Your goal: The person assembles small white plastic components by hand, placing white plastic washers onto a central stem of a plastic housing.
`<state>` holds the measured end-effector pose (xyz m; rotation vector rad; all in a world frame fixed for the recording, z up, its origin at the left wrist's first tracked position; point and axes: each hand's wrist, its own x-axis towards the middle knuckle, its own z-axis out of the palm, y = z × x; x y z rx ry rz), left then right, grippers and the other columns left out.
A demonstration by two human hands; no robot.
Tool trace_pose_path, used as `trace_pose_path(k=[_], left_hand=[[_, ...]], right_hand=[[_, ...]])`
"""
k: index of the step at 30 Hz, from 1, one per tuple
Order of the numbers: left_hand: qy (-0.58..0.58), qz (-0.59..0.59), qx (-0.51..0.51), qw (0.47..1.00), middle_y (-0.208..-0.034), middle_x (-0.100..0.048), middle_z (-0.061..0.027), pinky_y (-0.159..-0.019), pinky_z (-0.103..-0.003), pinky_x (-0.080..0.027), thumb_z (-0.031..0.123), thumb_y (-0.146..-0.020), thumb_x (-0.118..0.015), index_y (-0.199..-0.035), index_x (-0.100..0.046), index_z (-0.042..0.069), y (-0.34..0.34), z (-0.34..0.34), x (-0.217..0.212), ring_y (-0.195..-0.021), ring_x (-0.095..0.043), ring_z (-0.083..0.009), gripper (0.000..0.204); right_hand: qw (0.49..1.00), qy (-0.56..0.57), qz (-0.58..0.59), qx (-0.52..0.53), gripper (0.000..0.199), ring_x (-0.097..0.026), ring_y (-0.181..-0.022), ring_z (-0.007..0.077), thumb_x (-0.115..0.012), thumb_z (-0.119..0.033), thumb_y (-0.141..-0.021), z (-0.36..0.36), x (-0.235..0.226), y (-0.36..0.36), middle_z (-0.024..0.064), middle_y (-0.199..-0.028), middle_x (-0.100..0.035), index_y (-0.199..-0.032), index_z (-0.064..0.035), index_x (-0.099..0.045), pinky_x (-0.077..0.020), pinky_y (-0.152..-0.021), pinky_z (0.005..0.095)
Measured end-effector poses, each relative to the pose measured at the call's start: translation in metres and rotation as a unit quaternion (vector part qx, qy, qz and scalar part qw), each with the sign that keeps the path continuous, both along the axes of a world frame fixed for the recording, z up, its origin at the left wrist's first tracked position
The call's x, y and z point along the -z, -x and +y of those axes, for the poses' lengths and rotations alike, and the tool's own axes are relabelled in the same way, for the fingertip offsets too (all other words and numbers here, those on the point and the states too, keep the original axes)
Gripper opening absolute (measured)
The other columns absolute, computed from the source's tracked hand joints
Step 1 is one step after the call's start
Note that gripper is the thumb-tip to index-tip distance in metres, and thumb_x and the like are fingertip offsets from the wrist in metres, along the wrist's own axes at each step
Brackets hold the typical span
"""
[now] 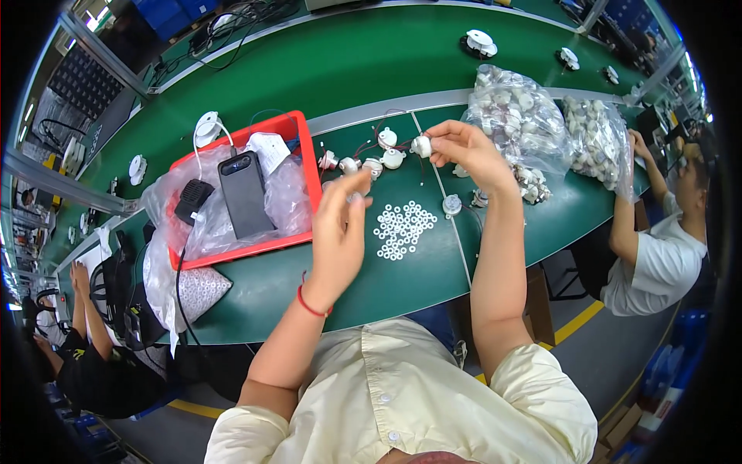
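My right hand (473, 158) pinches a small round white motor (421, 147) between thumb and fingertips, above the green table. Left of it, my left hand (340, 232) is raised beside the red bin, its fingers curled toward the thumb. A pale spot shows at its fingertips, too small to make out. Several similar motors with thin wires lie between the hands, one white motor (393, 159) among them. A heap of small white rings (402, 230) is spread on the table below. A greyish round motor (451, 205) lies near my right forearm.
The red bin (315, 182) holds plastic bags, a black phone (246, 193) and a cabled black adapter (193, 201). A bag of rings (205, 298) lies before it. Clear bags of motors (518, 112) stand right. Behind runs a green conveyor (371, 62). Co-workers sit on both sides.
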<state>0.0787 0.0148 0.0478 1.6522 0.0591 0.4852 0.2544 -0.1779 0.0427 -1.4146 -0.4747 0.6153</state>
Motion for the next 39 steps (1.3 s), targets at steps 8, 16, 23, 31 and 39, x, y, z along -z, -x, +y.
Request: trace_pose_path(k=[8,16,23,31,39], left_hand=[[-0.327,0.068,-0.03,0.942,-0.133,-0.053,-0.018,-0.099,-0.039,-0.043,-0.002,-0.091,-0.056,-0.123,-0.063,0.003,0.061,-0.003,0.026,-0.114,-0.056,-0.0328,0.033],[-0.346,0.085,-0.057,0.933,-0.138,-0.044,-0.0227,-0.098,-0.041,-0.044,-0.001,-0.09,-0.06,-0.127,-0.059,0.001,0.028,-0.009,0.037,-0.112,-0.055,-0.0337,0.037],[-0.296,0.062,-0.035,0.952,-0.126,-0.044,-0.0213,-0.096,-0.038,-0.045,-0.001,-0.09,-0.06,-0.128,-0.057,0.0,0.005,-0.004,0.038,-0.107,-0.055,-0.0326,0.037],[-0.308,0.075,-0.027,0.948,-0.127,-0.046,-0.0209,-0.101,-0.041,-0.042,0.001,-0.091,-0.06,-0.134,-0.052,0.001,0.016,-0.009,0.02,-0.117,-0.051,-0.0366,0.044],[-0.335,0.038,0.017,0.941,-0.117,-0.055,-0.0153,-0.094,-0.04,-0.042,0.002,-0.087,-0.063,-0.124,-0.061,0.004,0.012,-0.037,0.014,-0.109,-0.052,-0.032,0.037]], right_hand=[[0.916,0.218,-0.314,0.118,0.019,-0.067,-0.073,0.0227,-0.068,-0.001,-0.083,0.047,0.02,0.052,0.0146,-0.098,-0.06,-0.099,0.0044,-0.06,-0.0543,-0.067,0.0327],[0.899,0.209,-0.346,0.165,0.025,-0.064,-0.087,0.0373,-0.067,0.003,-0.08,0.041,0.018,0.054,0.0208,-0.1,-0.059,-0.103,0.0016,-0.056,-0.0516,-0.077,0.0451],[0.88,0.288,-0.34,0.168,0.028,-0.067,-0.086,0.0274,-0.067,0.007,-0.081,-0.007,-0.006,0.032,0.0171,-0.1,-0.065,-0.108,0.0022,-0.061,-0.0557,-0.075,0.037],[0.858,0.359,-0.358,0.089,0.034,-0.064,-0.089,0.0384,-0.075,-0.006,-0.076,-0.037,-0.003,0.087,0.0169,-0.105,-0.06,-0.108,-0.0035,-0.063,-0.0511,-0.08,0.0464],[0.876,0.292,-0.304,0.235,0.034,-0.063,-0.089,0.0276,-0.077,-0.006,-0.076,-0.028,0.003,0.113,0.0092,-0.102,-0.059,-0.108,-0.0033,-0.066,-0.0518,-0.074,0.0359]])
